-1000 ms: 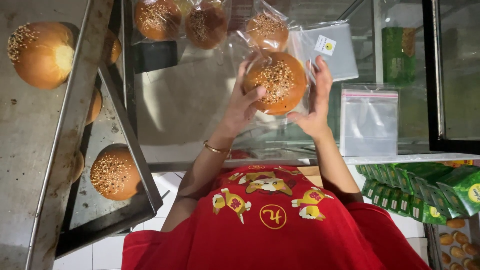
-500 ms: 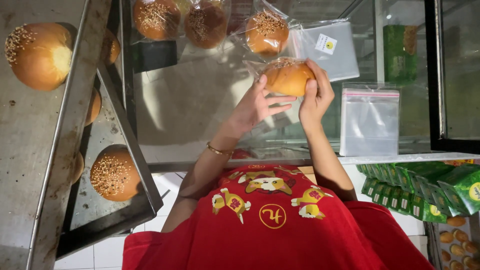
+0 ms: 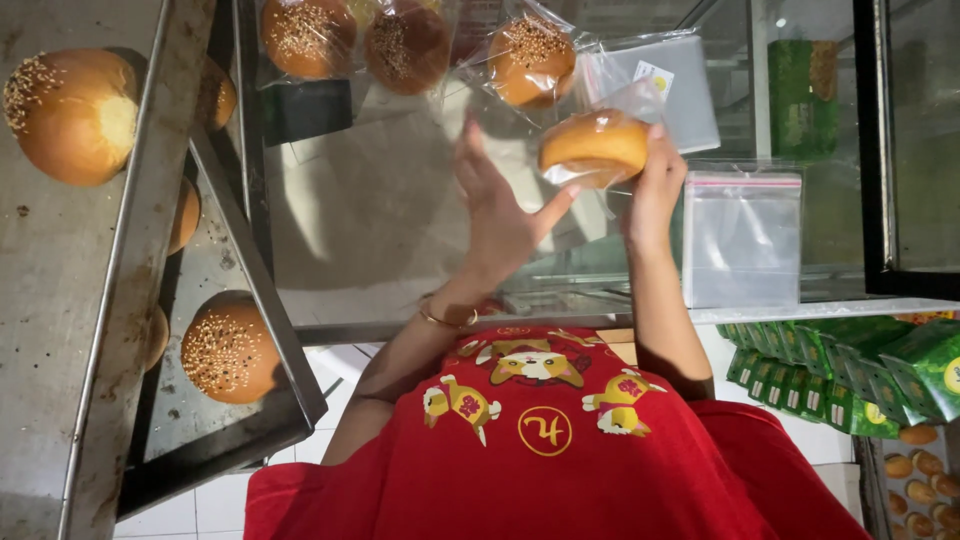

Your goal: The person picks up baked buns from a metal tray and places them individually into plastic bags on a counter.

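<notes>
Above the steel tabletop (image 3: pixel 400 230), the right hand (image 3: pixel 655 185) has its grip closed on a bun in a clear bag (image 3: pixel 593 148), while the left hand (image 3: pixel 500 215) is open, only fingertips touching the bag's underside. To do this well, I judge the left should steady the loose plastic without squashing the bread. Three bagged sesame buns (image 3: pixel 415 42) lie beyond, bare buns sit on two trays (image 3: pixel 225 345), and one stack of empty bags (image 3: pixel 742 240) stands right.
</notes>
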